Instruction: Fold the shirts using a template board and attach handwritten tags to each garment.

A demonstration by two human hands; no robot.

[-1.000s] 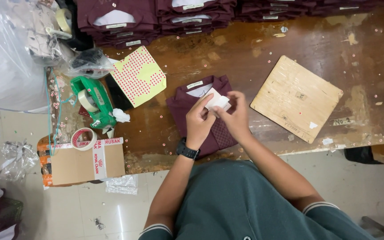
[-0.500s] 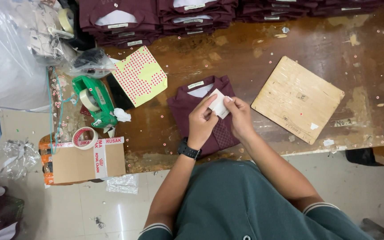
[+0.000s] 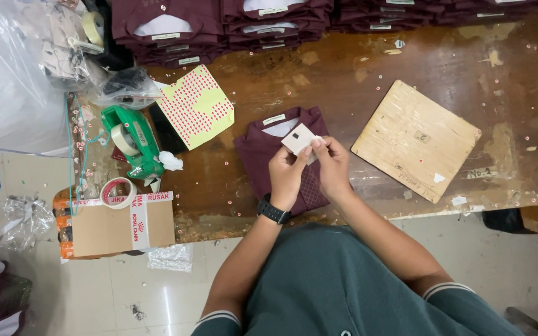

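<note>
**Both hands pinch a small tag above a folded maroon shirt**

Left hand (image 3: 287, 174) and right hand (image 3: 330, 167) meet over the worktable (image 3: 356, 68), fingers narrowed onto one small pale card tag (image 3: 298, 138); each hand grips an edge of it. Tag sits tilted, just above the collar area of the folded maroon shirt (image 3: 259, 152), which lies flat near the table's front edge, collar away from the person. Black wristwatch (image 3: 274, 212) on the left wrist.

Containers:
- Cardboard box (image 3: 122, 227), taped shut, at the table's left front corner; contents not visible. A roll of printed tape (image 3: 118, 193) rests on its top.
- Large clear plastic bag (image 3: 7, 74), far left; contents unclear.
- Smaller clear bag (image 3: 129, 87) at upper left, holding dark items; cannot tell what kind.

Other: green tape dispenser (image 3: 133, 140) left of the shirt; yellow-green sheet of red dot stickers (image 3: 195, 107) beside it; square wooden board (image 3: 415, 140) right of the hands, apart from them; stacks of folded maroon shirts (image 3: 169, 28) along the far edge
</note>
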